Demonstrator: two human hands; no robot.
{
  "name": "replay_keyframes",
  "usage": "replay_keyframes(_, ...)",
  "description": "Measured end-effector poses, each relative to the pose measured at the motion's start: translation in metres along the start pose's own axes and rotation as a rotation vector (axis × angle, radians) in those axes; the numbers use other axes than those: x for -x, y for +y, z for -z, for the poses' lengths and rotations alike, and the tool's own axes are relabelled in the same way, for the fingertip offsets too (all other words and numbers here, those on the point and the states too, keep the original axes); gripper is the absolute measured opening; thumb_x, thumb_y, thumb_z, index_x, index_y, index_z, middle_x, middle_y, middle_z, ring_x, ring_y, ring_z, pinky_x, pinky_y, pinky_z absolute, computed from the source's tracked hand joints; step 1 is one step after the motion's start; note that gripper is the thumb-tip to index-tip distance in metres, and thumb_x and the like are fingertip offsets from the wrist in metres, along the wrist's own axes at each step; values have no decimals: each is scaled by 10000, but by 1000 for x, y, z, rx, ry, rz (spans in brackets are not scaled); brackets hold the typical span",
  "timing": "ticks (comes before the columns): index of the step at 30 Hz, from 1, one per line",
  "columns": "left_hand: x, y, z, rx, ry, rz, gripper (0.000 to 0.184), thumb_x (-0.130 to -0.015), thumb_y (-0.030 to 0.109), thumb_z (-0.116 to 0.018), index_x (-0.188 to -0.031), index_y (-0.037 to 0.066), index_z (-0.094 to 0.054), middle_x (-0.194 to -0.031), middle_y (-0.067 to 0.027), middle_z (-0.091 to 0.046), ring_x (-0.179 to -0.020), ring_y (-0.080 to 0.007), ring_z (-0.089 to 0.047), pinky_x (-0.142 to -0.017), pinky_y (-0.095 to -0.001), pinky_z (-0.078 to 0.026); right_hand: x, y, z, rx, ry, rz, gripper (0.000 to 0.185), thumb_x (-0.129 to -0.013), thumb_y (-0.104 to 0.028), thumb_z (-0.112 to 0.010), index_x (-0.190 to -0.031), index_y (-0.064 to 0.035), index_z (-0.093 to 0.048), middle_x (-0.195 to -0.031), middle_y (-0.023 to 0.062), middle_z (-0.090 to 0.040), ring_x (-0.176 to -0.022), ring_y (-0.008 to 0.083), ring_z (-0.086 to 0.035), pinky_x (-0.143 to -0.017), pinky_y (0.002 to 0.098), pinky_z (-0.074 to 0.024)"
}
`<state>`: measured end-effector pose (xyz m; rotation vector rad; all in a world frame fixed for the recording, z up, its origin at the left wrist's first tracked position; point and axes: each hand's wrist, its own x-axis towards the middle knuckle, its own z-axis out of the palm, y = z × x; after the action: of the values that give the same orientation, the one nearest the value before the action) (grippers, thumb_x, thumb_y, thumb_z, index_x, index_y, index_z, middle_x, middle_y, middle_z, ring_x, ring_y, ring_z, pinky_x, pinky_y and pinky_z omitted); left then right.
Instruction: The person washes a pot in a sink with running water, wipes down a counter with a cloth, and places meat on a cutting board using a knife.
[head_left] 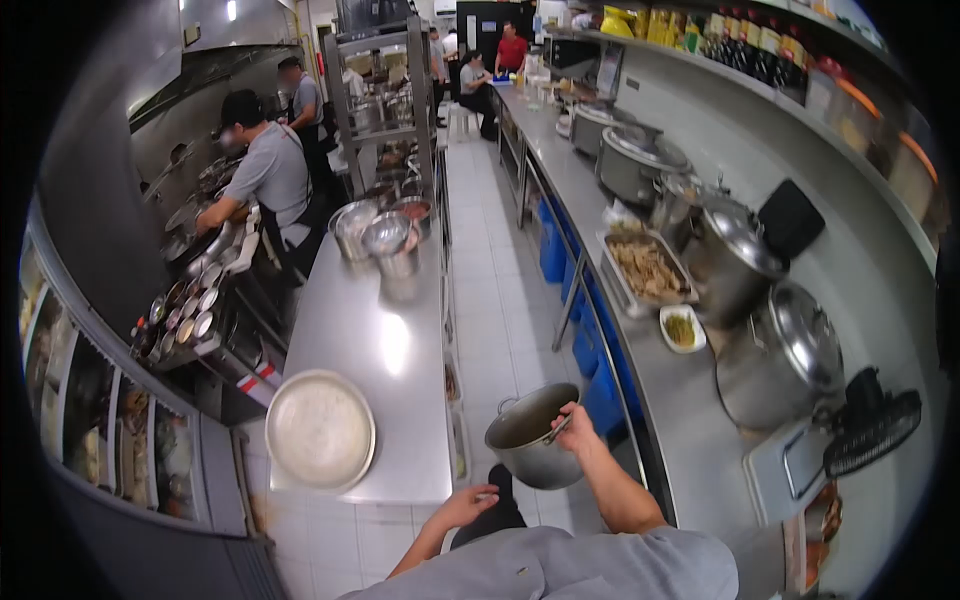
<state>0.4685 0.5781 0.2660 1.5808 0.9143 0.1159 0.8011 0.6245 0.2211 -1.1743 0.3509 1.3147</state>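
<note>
Pot (535, 462) of dull gray metal, round and deep, hangs over the tiled aisle (485, 270) between a glossy steel table (400, 430) and a long counter (650, 370), its near handle (557, 429) gripped in the closed fingers of the right hand (576, 430). The left hand (467, 507) is loosely open, nothing visible in it. Rigid and probably hefty, the vessel may tip on one grip; its opposite loop (507, 404) offers a second hold.

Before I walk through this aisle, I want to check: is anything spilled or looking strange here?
I see no spill. The one oddity is the large pot: it hangs over the aisle by one handle in the right hand and seems tilted, while the left hand is off it.
</note>
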Motion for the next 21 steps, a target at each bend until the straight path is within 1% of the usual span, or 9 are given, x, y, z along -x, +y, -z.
replay_keyframes(3, -88, 13, 47, -85, -20, -120, 507, -906, 466, -565, -1233, 79, -593, -1129, -156, -655, -993, -317, -636, -870, -397, -485, -49, -52, -67, 5, -79, -10, 175, -658, -123, -604, -769, -74, -479, -676, 40, -450, -577, 188, -466, -652, 320, -495)
replay_keyframes(6, -166, 76, 112, -281, 41, -8, 508, -899, 457, -563, -1231, 74, -592, -1094, -194, -653, -955, -329, -644, -853, -395, -493, -95, -111, -131, -107, -135, 11, 295, -662, -147, -613, -885, -33, -456, -839, 74, -467, -711, 200, -487, -776, 330, -483)
replay_keyframes(10, -265, 140, 187, -286, 132, -138, 493, -903, 430, -572, -1226, 57, -591, -1094, -190, -656, -959, -304, -651, -854, -378, -497, -137, -172, -218, -200, -126, -29, 372, -668, -166, -621, -933, 29, -449, -883, 88, -458, -781, 222, -487, -812, 328, -481)
replay_keyframes(12, -314, 161, 217, -98, 131, -145, 476, -907, 394, -590, -1227, 41, -587, -1106, -169, -660, -983, -268, -651, -856, -356, -499, -166, -195, -258, -225, -159, -46, 384, -670, -172, -622, -939, 36, -444, -895, 90, -455, -787, 222, -485, -822, 326, -478)
replay_keyframes(15, -397, 158, 254, -10, 161, -67, 457, -911, 366, -601, -1228, 36, -586, -1118, -147, -662, -1004, -247, -647, -867, -341, -497, -229, -236, -325, -274, -212, -73, 395, -674, -179, -621, -951, 37, -441, -915, 89, -450, -797, 217, -479, -834, 322, -475)
replay_keyframes(17, -450, 152, 278, -71, 197, -40, 478, -905, 389, -603, -1230, 39, -586, -1119, -142, -663, -1001, -250, -647, -873, -336, -493, -281, -266, -370, -302, -228, -97, 393, -676, -181, -618, -957, 31, -442, -924, 86, -449, -800, 212, -475, -835, 320, -473)
replay_keyframes(19, -490, 151, 296, -47, 177, 132, 499, -894, 413, -608, -1237, 51, -585, -1114, -148, -663, -991, -260, -651, -865, -339, -499, -334, -289, -415, -397, -161, -62, 381, -670, -174, -612, -970, 1, -454, -936, 73, -444, -807, 197, -466, -844, 306, -462)
replay_keyframes(20, -521, 121, 307, -161, 205, 71, 508, -887, 435, -608, -1245, 75, -585, -1102, -146, -668, -959, -264, -658, -838, -346, -510, -359, -302, -437, -405, -157, -86, 361, -660, -170, -613, -962, -38, -465, -928, 55, -436, -809, 190, -454, -857, 302, -450)
replay_keyframes(21, -532, 135, 320, -172, 213, 103, 508, -887, 435, -608, -1245, 75, -585, -1102, -146, -668, -959, -264, -658, -838, -346, -510, -384, -309, -454, -411, -156, -120, 361, -660, -170, -613, -962, -38, -465, -928, 55, -436, -809, 190, -454, -857, 302, -450)
